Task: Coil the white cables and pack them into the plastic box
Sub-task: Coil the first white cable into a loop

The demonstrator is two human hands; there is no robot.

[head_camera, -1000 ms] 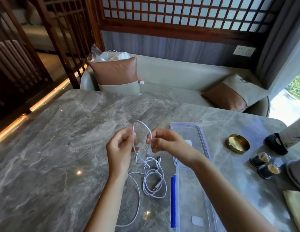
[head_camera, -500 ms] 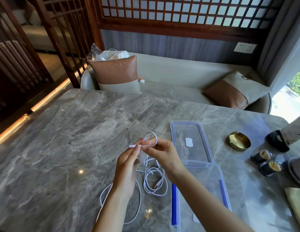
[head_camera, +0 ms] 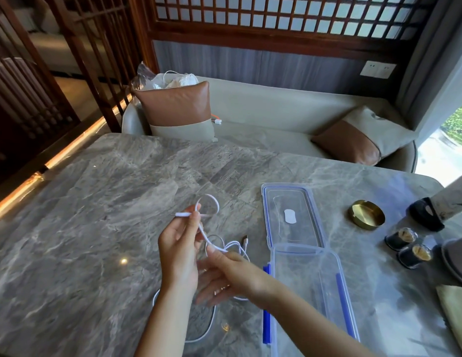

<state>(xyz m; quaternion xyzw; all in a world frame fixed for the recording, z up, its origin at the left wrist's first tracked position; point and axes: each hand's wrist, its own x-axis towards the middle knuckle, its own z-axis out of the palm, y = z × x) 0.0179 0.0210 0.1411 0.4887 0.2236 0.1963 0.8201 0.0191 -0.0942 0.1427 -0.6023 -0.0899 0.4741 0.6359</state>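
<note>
The left hand [head_camera: 179, 243] pinches the white cable [head_camera: 208, 235] by its plug end with one small loop formed, while the slack runs down-right through the loosely closed right hand [head_camera: 230, 275], beside the empty plastic box [head_camera: 335, 287].

white cable [head_camera: 203, 229] partly hidden behind hands, plastic box [head_camera: 312, 292] cut off at bottom edge

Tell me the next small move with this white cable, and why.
Probably draw the next length up with the right hand and lay it as a second loop into the left hand. The left hand pinches one small loop of the white cable near its plug; the rest lies loose on the table, and the plastic box is empty.
</note>
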